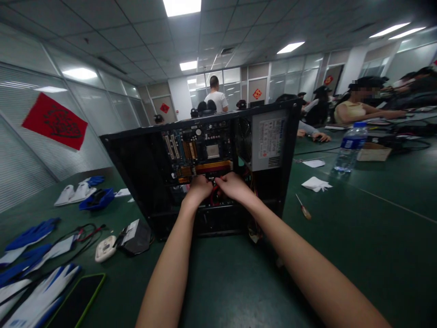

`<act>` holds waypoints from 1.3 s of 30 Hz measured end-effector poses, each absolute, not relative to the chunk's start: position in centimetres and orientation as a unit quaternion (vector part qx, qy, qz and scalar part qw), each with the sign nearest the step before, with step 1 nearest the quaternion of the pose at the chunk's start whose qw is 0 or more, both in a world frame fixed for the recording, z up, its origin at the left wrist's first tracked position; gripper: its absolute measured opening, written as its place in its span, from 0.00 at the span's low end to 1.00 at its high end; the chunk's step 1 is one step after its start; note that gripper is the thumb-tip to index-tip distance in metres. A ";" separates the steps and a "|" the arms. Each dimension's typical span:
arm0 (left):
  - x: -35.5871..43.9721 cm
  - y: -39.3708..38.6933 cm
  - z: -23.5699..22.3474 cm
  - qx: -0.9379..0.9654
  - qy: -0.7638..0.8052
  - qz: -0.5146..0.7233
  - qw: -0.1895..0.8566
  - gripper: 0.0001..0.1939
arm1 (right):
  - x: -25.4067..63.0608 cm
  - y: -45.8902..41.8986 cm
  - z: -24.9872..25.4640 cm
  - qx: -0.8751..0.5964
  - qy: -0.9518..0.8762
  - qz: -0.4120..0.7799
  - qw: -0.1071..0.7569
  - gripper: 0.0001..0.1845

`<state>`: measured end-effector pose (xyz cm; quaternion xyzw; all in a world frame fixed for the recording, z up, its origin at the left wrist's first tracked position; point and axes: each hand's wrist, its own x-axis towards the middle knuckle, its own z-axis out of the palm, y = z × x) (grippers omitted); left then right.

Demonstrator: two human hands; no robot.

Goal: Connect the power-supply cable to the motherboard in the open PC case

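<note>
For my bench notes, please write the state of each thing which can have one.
Computer case: standing, side open
Left hand: inside the case, fingers curled
Right hand: likewise
Bottle: upright, capped
Screwdriver: lying flat
Phone: screen dark
Ceiling lights: lit

Left hand (200, 186) and right hand (232, 185), side by side inside the computer case (141, 164), near the motherboard (200, 145), their grip hard to make out!

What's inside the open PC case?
Visible in the PC case: motherboard, power supply at upper right, cables below it. Covered: whatever lies directly behind the left hand and right hand. The picture-left end is too dark to make out.
</note>
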<state>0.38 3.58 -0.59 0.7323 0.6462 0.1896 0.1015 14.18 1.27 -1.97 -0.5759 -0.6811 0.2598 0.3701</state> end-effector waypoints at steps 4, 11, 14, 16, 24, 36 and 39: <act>0.6 3.6 -0.7 0.730 0.648 0.192 0.101 0.17 | 14.2 1.4 -2.2 -0.575 -0.687 0.247 0.369 0.21; 0.7 2.9 -1.0 0.757 0.622 0.194 0.060 0.18 | 14.2 1.5 -2.3 -0.579 -0.689 0.249 0.357 0.20; 0.1 2.6 -1.3 0.767 0.602 0.204 0.087 0.19 | 14.1 1.4 -2.1 -0.579 -0.683 0.263 0.359 0.19; -0.4 2.7 -1.3 0.768 0.596 0.201 0.123 0.19 | 14.1 1.4 -2.0 -0.580 -0.678 0.273 0.361 0.18; -1.5 3.0 -1.3 0.781 0.574 0.186 0.160 0.19 | 14.0 1.3 -1.7 -0.604 -0.671 0.243 0.356 0.21; -1.2 2.9 -1.5 0.761 0.615 0.185 0.092 0.17 | 13.3 1.1 -1.2 -0.586 -0.432 0.566 0.386 0.19; -1.4 3.1 -1.5 0.766 0.605 0.192 0.102 0.17 | 12.8 1.4 -1.1 -0.579 -0.398 0.596 0.389 0.19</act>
